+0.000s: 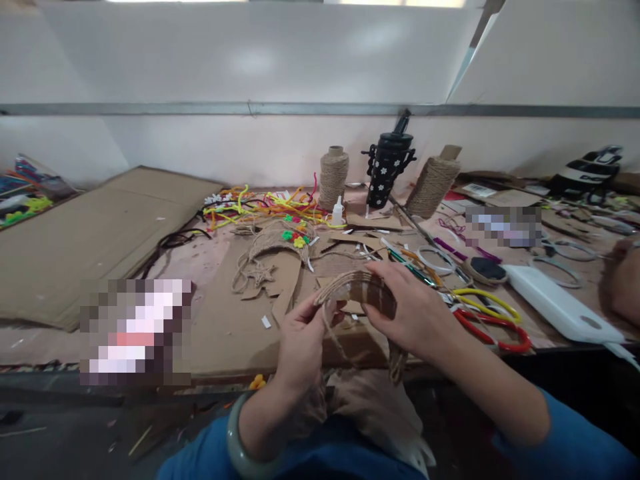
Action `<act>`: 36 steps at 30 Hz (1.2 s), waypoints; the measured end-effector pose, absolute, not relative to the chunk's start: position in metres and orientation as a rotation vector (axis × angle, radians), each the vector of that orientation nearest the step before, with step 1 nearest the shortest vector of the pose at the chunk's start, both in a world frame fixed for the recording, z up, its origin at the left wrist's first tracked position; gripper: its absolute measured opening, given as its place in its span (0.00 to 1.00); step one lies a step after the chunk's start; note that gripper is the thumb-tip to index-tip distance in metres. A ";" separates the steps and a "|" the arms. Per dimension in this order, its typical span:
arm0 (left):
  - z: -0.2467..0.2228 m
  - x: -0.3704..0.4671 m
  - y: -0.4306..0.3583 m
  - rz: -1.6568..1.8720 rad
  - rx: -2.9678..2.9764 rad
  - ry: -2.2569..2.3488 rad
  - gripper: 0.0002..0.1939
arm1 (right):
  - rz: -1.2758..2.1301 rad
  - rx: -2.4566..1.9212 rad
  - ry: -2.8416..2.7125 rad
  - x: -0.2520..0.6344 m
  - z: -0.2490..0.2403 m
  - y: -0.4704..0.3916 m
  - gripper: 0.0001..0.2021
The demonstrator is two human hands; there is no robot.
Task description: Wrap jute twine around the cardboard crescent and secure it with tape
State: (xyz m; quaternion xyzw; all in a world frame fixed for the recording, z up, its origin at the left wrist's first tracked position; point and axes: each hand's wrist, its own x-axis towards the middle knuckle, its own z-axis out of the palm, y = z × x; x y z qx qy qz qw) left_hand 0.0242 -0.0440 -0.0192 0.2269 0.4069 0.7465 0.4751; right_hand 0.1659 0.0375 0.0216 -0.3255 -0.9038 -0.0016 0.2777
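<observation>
Between my two hands is a curved cardboard piece wrapped in jute twine [353, 281], its arch upward, held above the table's front edge. My left hand [303, 340] pinches its left end, where a loose strand of twine hangs down. My right hand [411, 308] grips the right end, thumb inside the curve and fingers over the outside. A bundle of twine [397, 363] dangles below my right hand. Just beyond lie a twine-covered crescent [277, 241] with green, red and yellow flowers and a small twine star [263, 275].
Two twine spools [334, 175] [434, 185], a small white glue bottle [337, 212] and a black flowered tumbler [390, 167] stand behind. Scissors with red handles [520, 341] and a white power bank [563, 303] lie right. A cardboard sheet [95, 233] covers the left. Another person's hand [623, 280] is at far right.
</observation>
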 end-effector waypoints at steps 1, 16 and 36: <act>-0.019 0.025 -0.042 1.844 0.524 0.991 0.10 | -0.022 -0.882 -2.398 0.165 0.020 0.037 0.23; -0.014 0.020 -0.038 1.897 0.593 1.066 0.08 | 1.076 -0.686 -2.068 0.147 -0.040 -0.076 0.34; -0.020 0.031 -0.073 1.486 0.726 0.915 0.09 | 0.575 -0.882 -2.544 0.213 0.050 -0.025 0.10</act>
